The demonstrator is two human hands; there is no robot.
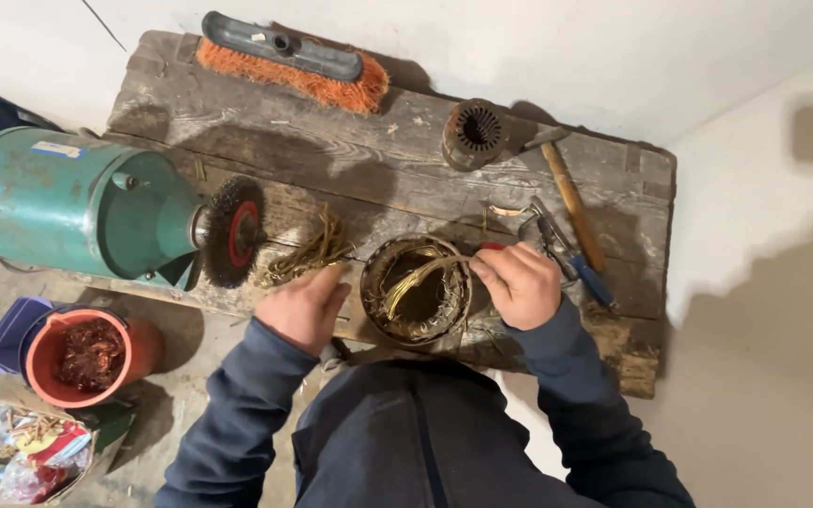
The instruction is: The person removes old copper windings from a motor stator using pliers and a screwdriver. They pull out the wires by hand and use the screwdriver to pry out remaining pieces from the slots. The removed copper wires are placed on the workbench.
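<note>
While two hands are working at the middle of the frame, one round motor stator [416,292] is sitting between them on the worn wooden bench [369,160]. A second, smaller stator core [473,134] is standing toward the upper centre, apart from the first. One hammer [568,193] and one pair of blue-handled pliers [571,259] are lying to the right, one orange-bristled brush head [284,61] is resting along the upper edge, and one green bench grinder [72,202] with one wire wheel [234,230] is filling the left. One orange bucket [87,356] of tangled copper is standing at lower left.

The larger stator is looking like a dark, rusty ring, its hollow packed with pale, yellowish wire windings that are looping up over the rim. One loose bundle of stripped wire [308,252] is lying just left of it.

The left hand [305,306] is resting knuckles-up beside the ring, fingers curled loosely; what it is gripping I cannot tell. The right hand [519,282] is closing its fingers around a red-handled tool [491,246] and is pressing toward the strands at the ring's upper right.
</note>
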